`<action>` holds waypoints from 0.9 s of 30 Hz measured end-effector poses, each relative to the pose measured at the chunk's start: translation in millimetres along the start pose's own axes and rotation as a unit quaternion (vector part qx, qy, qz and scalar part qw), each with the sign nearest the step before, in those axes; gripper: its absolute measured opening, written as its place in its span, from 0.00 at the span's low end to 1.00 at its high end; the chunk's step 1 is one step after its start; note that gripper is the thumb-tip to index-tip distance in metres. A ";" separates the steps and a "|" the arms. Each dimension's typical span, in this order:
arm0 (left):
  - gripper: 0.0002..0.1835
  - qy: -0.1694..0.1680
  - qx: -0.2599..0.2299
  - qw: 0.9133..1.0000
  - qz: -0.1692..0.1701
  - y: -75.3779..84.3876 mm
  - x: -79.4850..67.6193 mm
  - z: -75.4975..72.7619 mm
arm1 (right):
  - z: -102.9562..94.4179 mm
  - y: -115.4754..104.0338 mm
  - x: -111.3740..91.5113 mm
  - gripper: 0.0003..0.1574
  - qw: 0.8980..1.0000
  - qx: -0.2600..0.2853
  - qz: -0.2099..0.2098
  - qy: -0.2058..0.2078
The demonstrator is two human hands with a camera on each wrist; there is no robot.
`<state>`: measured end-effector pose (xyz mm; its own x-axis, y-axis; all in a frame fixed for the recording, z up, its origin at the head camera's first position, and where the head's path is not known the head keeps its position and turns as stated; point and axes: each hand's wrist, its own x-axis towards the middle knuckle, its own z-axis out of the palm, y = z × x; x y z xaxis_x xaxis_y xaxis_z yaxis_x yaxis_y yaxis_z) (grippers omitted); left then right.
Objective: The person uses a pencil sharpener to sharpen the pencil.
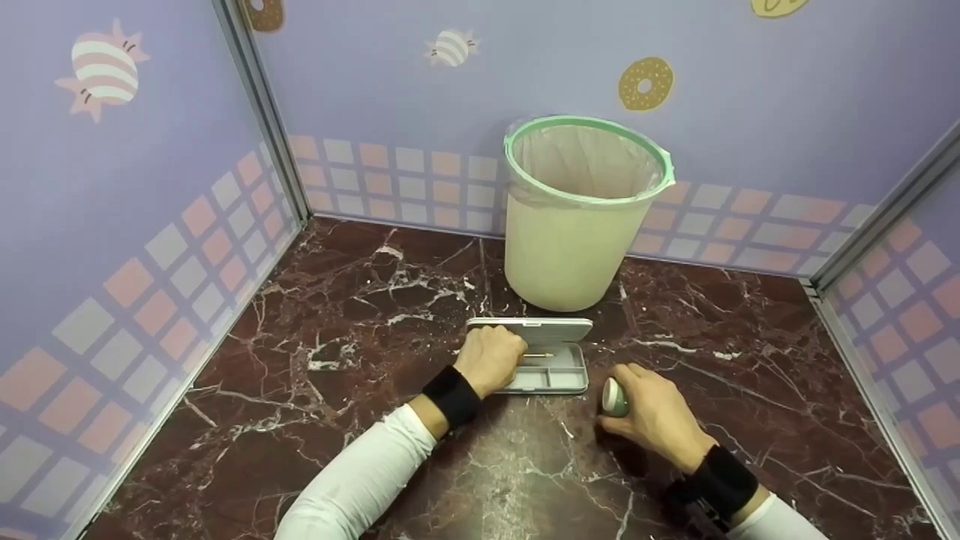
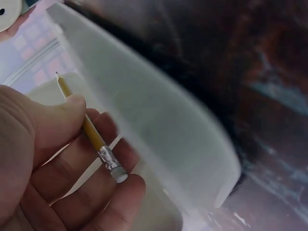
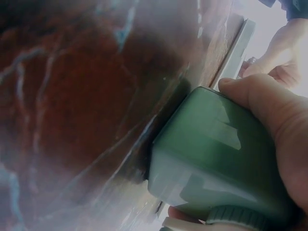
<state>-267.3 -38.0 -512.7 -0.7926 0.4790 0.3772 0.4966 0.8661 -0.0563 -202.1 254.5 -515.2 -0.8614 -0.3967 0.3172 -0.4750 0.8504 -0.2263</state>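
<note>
My left hand [image 1: 487,356] pinches a short yellow pencil [image 2: 94,134] between thumb and fingers. The pencil has a silver ferrule and a pale eraser, and its sharpened tip points right in the head view. Beneath that hand lies a pale pencil case [image 1: 568,377] with its lid [image 1: 559,330] raised at the back; the hand hides its left part. To the right of the case, my right hand [image 1: 660,412] grips a green pencil sharpener [image 3: 216,144] at the tabletop. The sharpener's round whitish face [image 2: 8,14] has a small dark hole, and a ribbed green knob [image 3: 236,216] shows.
Behind the case stands a cream bin [image 1: 570,247] with a green rim and a clear liner. The dark red marbled tabletop [image 1: 360,300] is bounded by purple panels [image 1: 390,90] at the back and both sides.
</note>
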 end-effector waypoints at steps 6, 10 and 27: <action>0.09 -0.022 0.006 1.000 -0.012 0.1 1.9 5.7 | 0.9 -0.7 -0.1 0.33 1.000 -0.005 0.000 -0.003; 0.10 -0.024 0.003 1.000 -0.014 -0.2 4.5 6.5 | -0.3 -0.8 0.7 0.33 1.000 -0.005 0.000 0.001; 0.09 -0.042 0.001 0.999 -0.020 -1.2 8.2 8.7 | -0.8 -0.2 -0.1 0.32 1.000 -0.012 -0.006 0.010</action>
<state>-277.5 -33.8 -517.5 -0.8385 0.4550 0.2997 0.4642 0.8846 -0.0441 -201.7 254.7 -514.5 -0.8516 -0.4005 0.3381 -0.4810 0.8535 -0.2006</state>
